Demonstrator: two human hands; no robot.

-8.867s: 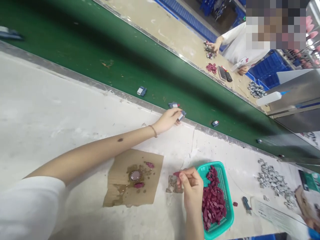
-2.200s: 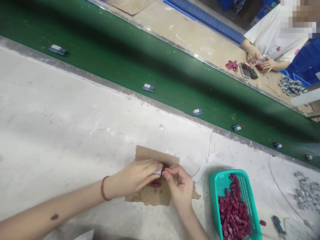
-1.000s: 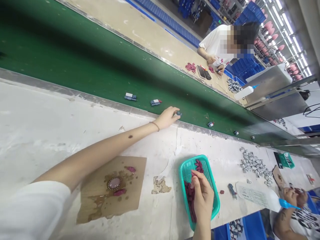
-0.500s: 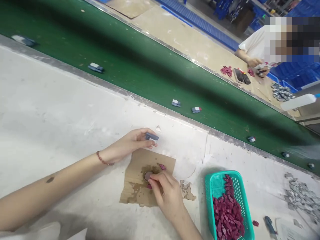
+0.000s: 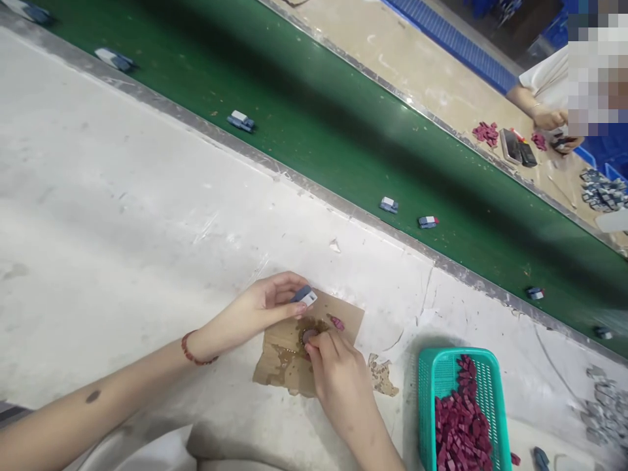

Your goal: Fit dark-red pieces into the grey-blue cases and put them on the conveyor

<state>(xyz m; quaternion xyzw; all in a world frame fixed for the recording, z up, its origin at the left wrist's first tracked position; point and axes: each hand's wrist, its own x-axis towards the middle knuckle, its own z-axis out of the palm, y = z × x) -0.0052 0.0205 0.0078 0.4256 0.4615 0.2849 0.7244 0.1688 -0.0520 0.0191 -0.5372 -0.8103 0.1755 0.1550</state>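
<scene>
My left hand (image 5: 255, 307) grips a small blue-grey and white plastic toy part (image 5: 306, 296) between thumb and fingers, above the far edge of a stained piece of cardboard (image 5: 349, 313). On that cardboard sits a small round dark dish (image 5: 309, 335), ringed by wet brown stains. My right hand (image 5: 343, 373) is pinched closed at the dish's near side; whatever its fingertips hold is hidden. A small magenta piece (image 5: 337, 322) lies on the cardboard just beyond the right hand.
Right of the cardboard stands a green plastic basket (image 5: 426, 405) of magenta pieces. Grey parts (image 5: 606, 405) are heaped at far right. Beyond the white table runs a green conveyor belt (image 5: 314, 150) carrying several toy parts. Across it, a person's hand (image 5: 549, 118) works beside magenta pieces.
The toy part in my left hand has turned, showing its white face, and has come nearer the dish. My right hand stays pinched at the dish. The whole view has shifted.
</scene>
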